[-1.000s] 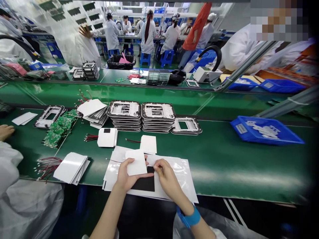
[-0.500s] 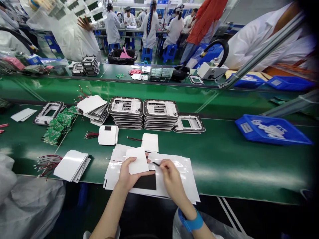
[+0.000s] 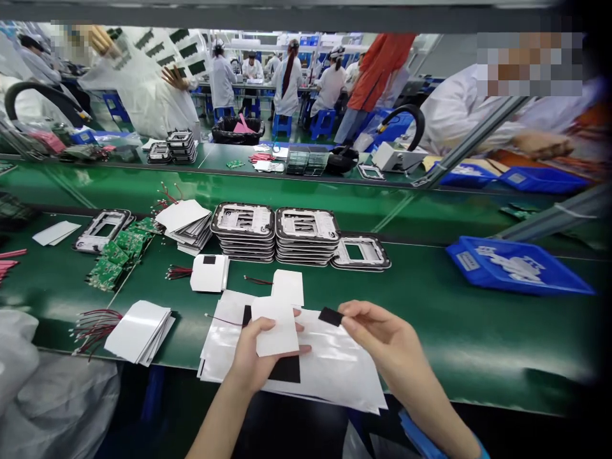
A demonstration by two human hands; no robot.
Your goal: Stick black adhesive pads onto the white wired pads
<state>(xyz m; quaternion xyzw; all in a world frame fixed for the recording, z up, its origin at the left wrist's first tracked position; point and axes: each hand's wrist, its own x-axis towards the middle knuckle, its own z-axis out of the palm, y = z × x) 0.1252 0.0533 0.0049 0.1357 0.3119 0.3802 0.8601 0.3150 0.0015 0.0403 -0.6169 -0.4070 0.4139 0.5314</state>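
"Black, that little patch point(image 3: 329, 317): where was it?"

"Pinched between the thumb and fingers of the right hand point(image 3: 389, 335), over the white sheets point(image 3: 344, 376) and apart from the white pack point(image 3: 276, 326)."

"And the left hand point(image 3: 252, 364)?"

"It held that pack, thumb on top and fingertips showing past the right edge. A thin wire point(image 3: 224, 320) stuck out to the left."

"What lay around them?"

"Another pack point(image 3: 288, 285), just beyond the held one, with wires point(image 3: 258, 280) at its left. Two stacks of frames point(image 3: 242, 223) stood farther back on the green table point(image 3: 478, 344), and a blue tray point(image 3: 526, 287) of white pieces point(image 3: 511, 266) sat well off to the right. A black area point(image 3: 288, 371) of the sheets showed partly under the left hand."
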